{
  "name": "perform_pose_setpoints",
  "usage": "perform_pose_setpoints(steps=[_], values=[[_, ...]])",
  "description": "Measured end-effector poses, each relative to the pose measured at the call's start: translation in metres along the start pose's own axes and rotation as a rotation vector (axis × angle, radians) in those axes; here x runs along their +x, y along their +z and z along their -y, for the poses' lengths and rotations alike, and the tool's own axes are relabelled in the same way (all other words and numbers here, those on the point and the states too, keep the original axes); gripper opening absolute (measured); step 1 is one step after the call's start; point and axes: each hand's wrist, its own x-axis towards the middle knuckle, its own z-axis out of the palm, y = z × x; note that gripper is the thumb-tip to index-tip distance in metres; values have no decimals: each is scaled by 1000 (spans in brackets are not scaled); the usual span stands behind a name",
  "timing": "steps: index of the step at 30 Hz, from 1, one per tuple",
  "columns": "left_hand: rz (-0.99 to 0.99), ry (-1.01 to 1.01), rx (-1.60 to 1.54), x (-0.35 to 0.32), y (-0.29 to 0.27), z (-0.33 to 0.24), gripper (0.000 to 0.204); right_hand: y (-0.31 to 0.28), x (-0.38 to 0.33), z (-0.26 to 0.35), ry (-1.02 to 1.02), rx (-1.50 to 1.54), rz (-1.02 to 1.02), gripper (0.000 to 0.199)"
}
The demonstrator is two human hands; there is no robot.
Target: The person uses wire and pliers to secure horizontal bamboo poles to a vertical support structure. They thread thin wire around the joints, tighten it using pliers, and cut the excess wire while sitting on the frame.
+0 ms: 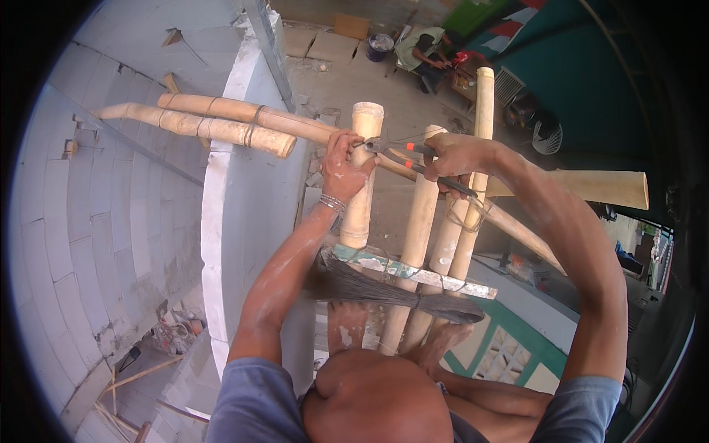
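My left hand [344, 168] is closed around the spot where a thick upright bamboo pole [357, 218] meets a long slanting bamboo pole [295, 124]. Beside its fingertips are the jaws of pincers [374, 145] with dark handles and orange bands. My right hand [459, 158] grips those handles, one of which sticks out below the fingers. Thin wire shows near the jaws, but whether my left fingers hold it is hidden. Several more upright bamboo poles [419, 221] stand to the right, with loops of wire [473, 210] around them.
A painted board [473, 288] is tied across the uprights, with a bundle of dark wire [377, 286] hanging along it. A white block wall [229, 244] rises at left. A short bamboo piece [251, 135] rests over it. Far below, another person [425, 55] sits near a bucket [380, 46].
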Motion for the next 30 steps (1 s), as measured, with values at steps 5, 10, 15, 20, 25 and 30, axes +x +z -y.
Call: perform_pose_setpoints(steps=[5,10,15,20,25,30], values=[[-71,-22,113,1,20,-15,58,-5,16,-12,-210,-787,-246,56],[-132,-158,27,-4,20,-13,69,6,-9,11,-563,-1501,-713,39],[-59,-59,309,-5,21,-9,73,20,-4,12,-465,-1878,-961,36],[-54,-95,293,-5,18,-9,76,-2,5,25,-196,-816,-181,38],[-28,-95,284,-2,11,-11,79,-12,2,24,82,-167,38,36],[21,-92,356,-1,12,-12,83,-12,0,29,-63,-862,-176,42]])
